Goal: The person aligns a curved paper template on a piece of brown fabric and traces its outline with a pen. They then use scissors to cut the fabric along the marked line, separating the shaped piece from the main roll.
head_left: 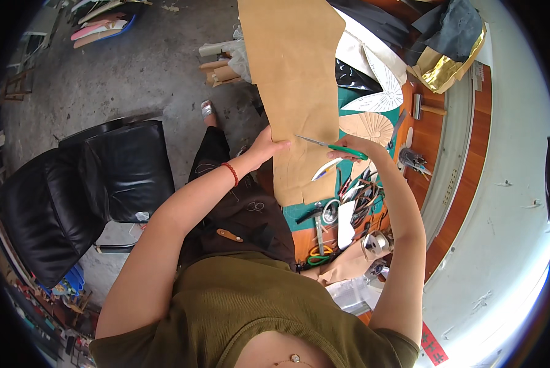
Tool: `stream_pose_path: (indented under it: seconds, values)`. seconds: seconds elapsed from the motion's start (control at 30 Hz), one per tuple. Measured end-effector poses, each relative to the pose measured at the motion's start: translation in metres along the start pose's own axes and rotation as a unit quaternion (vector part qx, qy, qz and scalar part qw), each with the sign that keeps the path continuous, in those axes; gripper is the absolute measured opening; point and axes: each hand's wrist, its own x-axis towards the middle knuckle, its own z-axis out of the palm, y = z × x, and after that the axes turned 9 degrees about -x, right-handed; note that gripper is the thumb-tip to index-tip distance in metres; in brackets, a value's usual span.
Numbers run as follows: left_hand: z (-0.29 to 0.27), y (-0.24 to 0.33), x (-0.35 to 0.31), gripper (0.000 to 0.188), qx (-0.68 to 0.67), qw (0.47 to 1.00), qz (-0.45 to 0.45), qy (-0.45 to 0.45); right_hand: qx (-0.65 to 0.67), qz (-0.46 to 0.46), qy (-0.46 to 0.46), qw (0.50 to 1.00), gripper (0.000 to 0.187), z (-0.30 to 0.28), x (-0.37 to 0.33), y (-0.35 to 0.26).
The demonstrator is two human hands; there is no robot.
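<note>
A long sheet of tan leather or paper (293,55) lies over the workbench, its left edge reaching past the bench side. My left hand (266,148) grips that left edge, thumb on top and fingers hidden beneath. In my right hand (359,146) are green-handled scissors (347,151), their blades pointing left across the sheet. The blade tips lie near a line or slit in the sheet; I cannot tell whether they are cutting. Just below the scissors, a white curved piece (328,168) rests by the sheet's right edge.
The green cutting mat (299,216) carries several tools and a white template (345,224). Fan-marked pattern pieces (373,127) lie right of the sheet. A pen cup (410,158) stands near the wall. A black chair (134,172) is at my left on the grey floor.
</note>
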Motion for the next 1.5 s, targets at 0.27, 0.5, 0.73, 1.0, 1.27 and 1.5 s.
stream_pose_path:
  seconds: [0.27, 0.5, 0.73, 1.0, 1.27, 1.5]
  values:
    - [-0.008, 0.024, 0.005, 0.052, 0.044, 0.997, -0.019, -0.063, -0.090, -0.011, 0.033, 0.995, 0.056, -0.006, -0.002, -0.016]
    - [-0.014, 0.025, 0.006, 0.048, 0.041, 0.995, -0.041, -0.076, -0.158, -0.075, 0.098, 0.980, 0.061, -0.007, -0.005, -0.027]
    - [-0.018, 0.028, 0.001, 0.048, 0.031, 0.995, -0.037, -0.085, -0.146, -0.038, 0.058, 0.987, 0.063, -0.011, -0.012, -0.039]
    - [-0.024, 0.026, 0.003, 0.045, -0.020, 0.990, -0.094, -0.108, -0.158, -0.113, 0.141, 0.971, 0.066, -0.001, -0.007, -0.037]
    - [-0.025, 0.025, 0.001, 0.045, -0.082, 0.984, -0.120, -0.102, -0.221, -0.084, 0.085, 0.968, 0.064, -0.013, -0.010, -0.045]
    - [-0.026, 0.025, 0.003, 0.049, -0.117, 0.977, -0.136, -0.115, -0.176, -0.098, 0.128, 0.971, 0.067, 0.002, -0.005, -0.051]
